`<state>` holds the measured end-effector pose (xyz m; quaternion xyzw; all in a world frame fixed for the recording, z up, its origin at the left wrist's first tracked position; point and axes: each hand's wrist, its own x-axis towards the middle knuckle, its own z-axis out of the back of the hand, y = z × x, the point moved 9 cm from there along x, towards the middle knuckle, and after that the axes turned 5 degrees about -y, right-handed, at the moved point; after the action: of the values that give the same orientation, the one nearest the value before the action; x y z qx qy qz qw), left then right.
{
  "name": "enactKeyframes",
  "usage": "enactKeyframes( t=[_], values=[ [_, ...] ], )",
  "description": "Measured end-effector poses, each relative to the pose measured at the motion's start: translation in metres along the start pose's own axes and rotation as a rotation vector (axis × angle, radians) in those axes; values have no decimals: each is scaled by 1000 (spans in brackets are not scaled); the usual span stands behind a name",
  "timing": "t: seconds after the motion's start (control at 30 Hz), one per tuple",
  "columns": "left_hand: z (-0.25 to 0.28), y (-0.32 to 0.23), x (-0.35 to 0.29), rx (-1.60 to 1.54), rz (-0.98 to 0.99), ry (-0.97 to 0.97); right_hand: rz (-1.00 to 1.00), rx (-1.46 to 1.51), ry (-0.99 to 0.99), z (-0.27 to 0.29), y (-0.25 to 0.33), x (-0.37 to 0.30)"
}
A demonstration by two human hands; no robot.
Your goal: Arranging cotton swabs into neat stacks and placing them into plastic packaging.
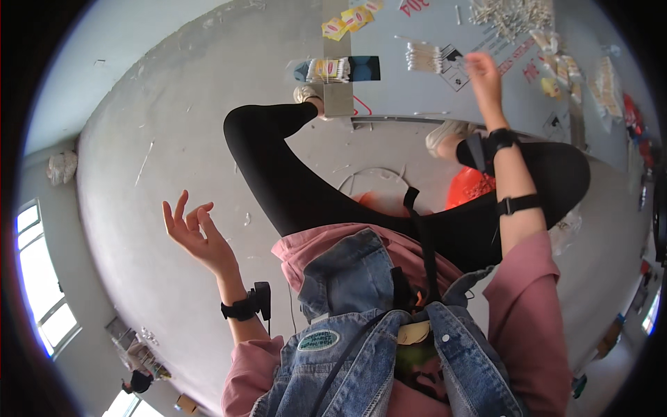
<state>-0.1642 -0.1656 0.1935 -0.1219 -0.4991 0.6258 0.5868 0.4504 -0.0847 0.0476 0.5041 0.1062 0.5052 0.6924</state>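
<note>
My left hand [198, 233] is raised at the left, over the floor, fingers apart and slightly curled, with nothing in it. My right hand [484, 73] reaches over the grey board at the upper right. Its fingertips are blurred, so whether they pinch anything cannot be made out. Just left of that hand lies a neat row of cotton swabs [424, 58], side by side. A packet of cotton swabs [328, 70] with a yellow label lies at the board's left edge, on a dark blue strip [365, 69]. A single swab [432, 112] rests near the front edge.
A loose heap of cotton swabs [511, 15] covers the far right of the grey board [389, 97]. Yellow cards [347, 22] lie at its far left, bagged swabs [606, 87] at its right. Below the board, a red plastic bag [467, 186] sits beside my leg [535, 174].
</note>
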Motion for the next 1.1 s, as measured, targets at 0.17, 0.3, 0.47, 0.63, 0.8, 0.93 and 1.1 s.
enactKeyframes(
  t=[0.17, 0.3, 0.47, 0.63, 0.8, 0.93, 1.1],
  values=[
    [6, -20, -9, -60, 1, -31, 380, -291, 558, -54, 115, -72],
    [-27, -38, 2, -134, -26, 79, 349, -443, 621, -58, 93, -83],
    [-84, -29, 12, -171, 24, 204, 507, -582, 725, -75, 86, -88],
    [-149, 0, 13, -78, 134, 356, 373, -526, 573, -90, 88, 16],
    [-193, 10, 31, 42, 264, 581, 307, -542, 558, -117, 57, 85],
    [-204, 16, 65, 47, 373, 532, 224, -507, 572, -109, 43, 91],
    [-222, 42, 98, 4, 446, 522, 159, -304, 415, -99, 115, 50]
  ],
)
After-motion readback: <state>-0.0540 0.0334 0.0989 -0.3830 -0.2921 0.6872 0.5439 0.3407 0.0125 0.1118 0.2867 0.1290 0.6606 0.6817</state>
